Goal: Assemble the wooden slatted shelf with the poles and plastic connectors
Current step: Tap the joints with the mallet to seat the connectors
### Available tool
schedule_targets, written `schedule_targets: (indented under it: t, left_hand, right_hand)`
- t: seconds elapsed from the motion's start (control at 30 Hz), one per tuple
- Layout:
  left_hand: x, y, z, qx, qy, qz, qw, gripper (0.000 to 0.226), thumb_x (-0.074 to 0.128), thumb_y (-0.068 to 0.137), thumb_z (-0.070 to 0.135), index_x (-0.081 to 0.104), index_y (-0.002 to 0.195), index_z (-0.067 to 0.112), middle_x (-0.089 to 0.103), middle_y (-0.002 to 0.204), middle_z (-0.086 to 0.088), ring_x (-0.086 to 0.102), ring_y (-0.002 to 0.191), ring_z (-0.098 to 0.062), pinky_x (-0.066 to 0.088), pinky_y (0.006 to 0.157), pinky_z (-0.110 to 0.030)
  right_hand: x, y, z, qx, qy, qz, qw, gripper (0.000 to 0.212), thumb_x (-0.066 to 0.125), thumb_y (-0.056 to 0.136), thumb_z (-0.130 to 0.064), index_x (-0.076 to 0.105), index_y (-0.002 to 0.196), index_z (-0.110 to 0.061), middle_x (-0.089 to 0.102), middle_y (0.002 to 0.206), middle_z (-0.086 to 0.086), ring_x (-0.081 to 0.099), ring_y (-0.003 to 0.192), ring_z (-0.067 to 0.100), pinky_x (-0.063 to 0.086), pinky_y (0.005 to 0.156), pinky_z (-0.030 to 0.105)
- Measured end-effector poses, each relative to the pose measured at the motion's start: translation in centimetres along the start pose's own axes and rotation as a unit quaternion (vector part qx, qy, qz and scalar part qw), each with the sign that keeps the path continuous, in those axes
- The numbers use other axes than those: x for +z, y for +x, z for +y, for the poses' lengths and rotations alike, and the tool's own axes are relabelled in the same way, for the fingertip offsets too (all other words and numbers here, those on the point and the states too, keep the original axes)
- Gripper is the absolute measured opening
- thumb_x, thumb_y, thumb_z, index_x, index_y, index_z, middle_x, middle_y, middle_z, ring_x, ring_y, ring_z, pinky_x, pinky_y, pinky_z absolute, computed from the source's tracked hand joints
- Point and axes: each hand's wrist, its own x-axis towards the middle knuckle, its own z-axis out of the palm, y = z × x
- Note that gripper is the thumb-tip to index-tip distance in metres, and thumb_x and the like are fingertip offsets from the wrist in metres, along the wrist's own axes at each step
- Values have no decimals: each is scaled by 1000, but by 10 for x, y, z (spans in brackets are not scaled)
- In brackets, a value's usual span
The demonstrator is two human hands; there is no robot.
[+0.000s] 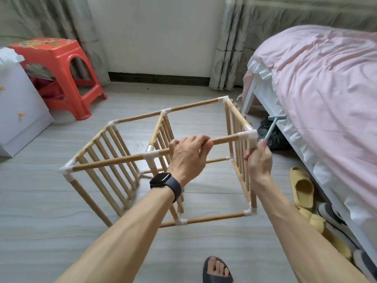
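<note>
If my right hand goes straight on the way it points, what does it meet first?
Your right hand, gripping the hammer, would likely meet the white corner connector first; depth is unclear.

Grey floor (61,242) carries shelf frame (110,161), red stool (55,56), yellow slippers (303,188), white cabinet (18,103).

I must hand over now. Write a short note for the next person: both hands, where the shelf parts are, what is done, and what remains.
Left hand: grips the near top pole.
Right hand: holds a small grey hammer beside the near right corner connector.
Frame: stands on the floor, with three slatted panels joined by poles and white connectors.
Done: every visible corner is joined.
Left: probably tap that connector tight. I cannot tell whether all the joints are fully seated.
</note>
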Motion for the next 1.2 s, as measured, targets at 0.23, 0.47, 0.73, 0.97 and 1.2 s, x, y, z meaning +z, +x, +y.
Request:
schedule_targets:
  t: [0.23,0.47,0.73,0.97,1.2]
  left_hand:
    - [-67,-5,9,-78,-200,77,974,26,46,105,37,60,124,28,56,84,11,54,70,-4,44,65,-25]
    - [-127,-31,-11,-125,-171,85,974,62,61,98,9,37,150,32,68,118,5,67,98,-7,57,85,-26]
    - [-123,-80,-24,-212,-127,130,960,77,70,94,27,23,155,37,72,99,2,70,83,-16,55,74,-31]
    - [-124,-89,-55,-175,-44,101,978,73,63,94,51,20,153,43,72,118,2,71,98,-21,59,77,-40]
    - [-139,-84,-76,-36,30,143,989,52,58,96,50,49,143,30,47,150,-1,52,130,-22,51,87,-33]
  right_hand:
    - [20,-10,-122,-199,-119,-38,972,43,23,109,-38,54,109,-8,55,91,7,54,82,28,36,74,35]
    - [65,-47,-150,-330,-198,-165,908,36,24,109,-41,47,97,-14,53,70,2,53,62,21,37,58,34]
    - [110,-105,-102,-466,-217,-212,831,41,20,108,-44,42,84,-19,47,61,-7,50,63,21,42,70,40]
    - [119,-102,-87,-466,-263,-228,814,38,22,109,-42,41,84,-22,50,64,-7,52,72,22,39,77,41]
    - [65,-118,-119,-342,-96,-301,885,47,31,106,-45,57,84,-13,57,74,8,53,64,22,42,57,36]
